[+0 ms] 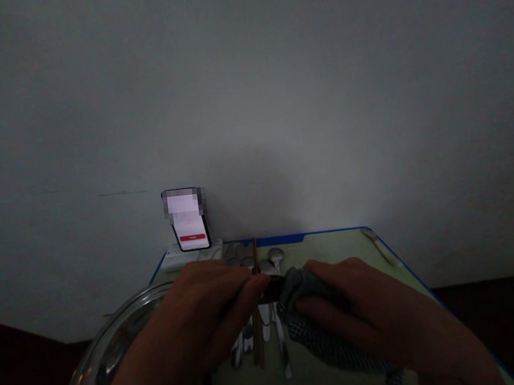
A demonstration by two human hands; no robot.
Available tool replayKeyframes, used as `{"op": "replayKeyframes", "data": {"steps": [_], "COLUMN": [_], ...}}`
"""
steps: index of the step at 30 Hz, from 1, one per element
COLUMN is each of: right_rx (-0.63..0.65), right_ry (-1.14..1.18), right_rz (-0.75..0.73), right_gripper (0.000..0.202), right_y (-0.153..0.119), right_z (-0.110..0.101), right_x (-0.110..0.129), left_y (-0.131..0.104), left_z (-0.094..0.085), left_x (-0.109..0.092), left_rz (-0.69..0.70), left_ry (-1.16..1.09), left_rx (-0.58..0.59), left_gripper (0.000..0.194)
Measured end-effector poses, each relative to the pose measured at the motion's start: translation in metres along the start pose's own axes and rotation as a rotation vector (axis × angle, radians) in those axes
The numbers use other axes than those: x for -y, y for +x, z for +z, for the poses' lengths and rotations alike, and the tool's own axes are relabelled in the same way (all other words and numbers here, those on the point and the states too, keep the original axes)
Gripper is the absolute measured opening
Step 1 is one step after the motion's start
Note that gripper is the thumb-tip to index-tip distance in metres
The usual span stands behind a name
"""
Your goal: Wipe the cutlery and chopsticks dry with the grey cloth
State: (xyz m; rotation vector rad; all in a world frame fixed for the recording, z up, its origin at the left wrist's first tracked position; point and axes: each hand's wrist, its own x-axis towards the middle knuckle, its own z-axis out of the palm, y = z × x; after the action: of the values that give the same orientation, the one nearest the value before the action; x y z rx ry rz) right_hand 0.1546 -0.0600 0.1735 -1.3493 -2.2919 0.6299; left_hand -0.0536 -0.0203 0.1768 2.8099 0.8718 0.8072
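Note:
Over the table's middle, my left hand [226,300] is closed on one end of a dark object [274,289], too dim to name. My right hand [346,299] grips a grey patterned cloth [318,333], which is wrapped round the other end of that object. Beneath and behind both hands lie several spoons [276,255] and other metal utensils, beside long brown sticks [258,339] that look like chopsticks. My hands hide part of this cutlery.
A large metal bowl [86,376] stands at the left. At the back, a lit phone [191,227] leans above a white object [172,259]. One more utensil [382,248] lies at the back right of the blue-edged table [331,243], near the wall.

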Motion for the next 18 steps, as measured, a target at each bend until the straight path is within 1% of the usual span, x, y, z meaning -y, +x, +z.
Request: {"op": "replayKeyframes", "data": {"steps": [4,7,10,12,15,18], "right_rx": [-0.009,-0.028,-0.067,-0.066,-0.023,0.027], "right_ry": [-0.013,0.056,0.074,0.054,0.005,-0.020], "right_rz": [0.050,0.021,-0.002,0.012,0.050,0.053], "right_gripper": [0.018,0.021,0.024,0.023,0.021,0.020], "right_y": [0.005,0.011,0.013,0.013,0.010,0.007], "right_z": [0.008,0.015,0.018,0.017,0.012,0.004], "right_x": [0.000,0.002,0.004,0.004,0.001,-0.002], "left_y": [0.005,0.006,0.004,0.002,0.000,0.000], "left_z": [0.007,0.008,0.007,0.007,0.006,0.001], "left_x": [-0.008,-0.009,-0.004,0.000,0.007,0.010], "left_rz": [0.024,0.028,0.030,0.039,0.045,0.039], "left_ry": [0.035,0.053,0.045,0.033,0.048,0.068], "left_rx": [0.030,0.039,0.041,0.029,0.015,-0.028], "left_gripper": [0.043,0.043,0.041,0.039,0.038,0.039]}}
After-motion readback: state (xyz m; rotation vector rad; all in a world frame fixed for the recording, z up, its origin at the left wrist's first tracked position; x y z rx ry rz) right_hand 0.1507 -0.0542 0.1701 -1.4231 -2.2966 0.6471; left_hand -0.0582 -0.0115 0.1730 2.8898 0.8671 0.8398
